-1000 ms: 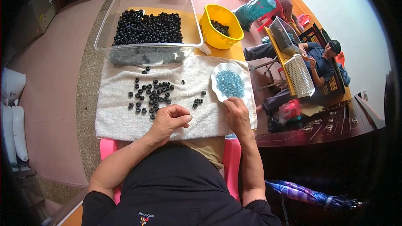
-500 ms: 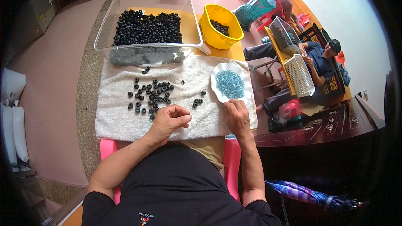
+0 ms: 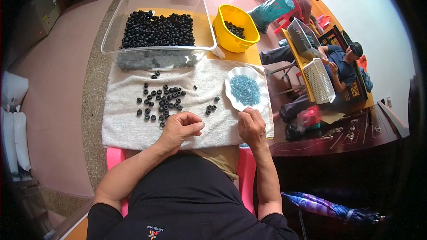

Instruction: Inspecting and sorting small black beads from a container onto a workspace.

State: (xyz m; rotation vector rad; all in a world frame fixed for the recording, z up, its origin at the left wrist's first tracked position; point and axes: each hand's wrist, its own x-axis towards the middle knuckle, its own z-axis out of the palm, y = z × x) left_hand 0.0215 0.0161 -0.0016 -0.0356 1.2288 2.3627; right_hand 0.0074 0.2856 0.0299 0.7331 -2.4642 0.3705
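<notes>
- A person sits at a table covered by a white towel (image 3: 129, 126), which serves as the landmark here.
- The left hand (image 3: 180, 126) rests on the towel's near edge, fingers curled in with thumb and fingertips pinched together; whether it grips anything cannot be told.
- Loose black rings (image 3: 162, 100) lie scattered on the towel just beyond this hand, a few more (image 3: 211, 106) a little to its right.
- The right hand (image 3: 251, 126) rests at the towel's near right corner, fingers bent downward; what it holds, if anything, is hidden.
- A white scalloped plate (image 3: 262, 91) of small blue pieces (image 3: 244, 90) sits on the towel just beyond the right hand.
- At the towel's far edge stands a clear plastic bin (image 3: 200, 13) heaped with black rings, and right of that a yellow bowl (image 3: 229, 40).
- Right of the towel, two other people sit at a farther table; the floor is pinkish.
</notes>
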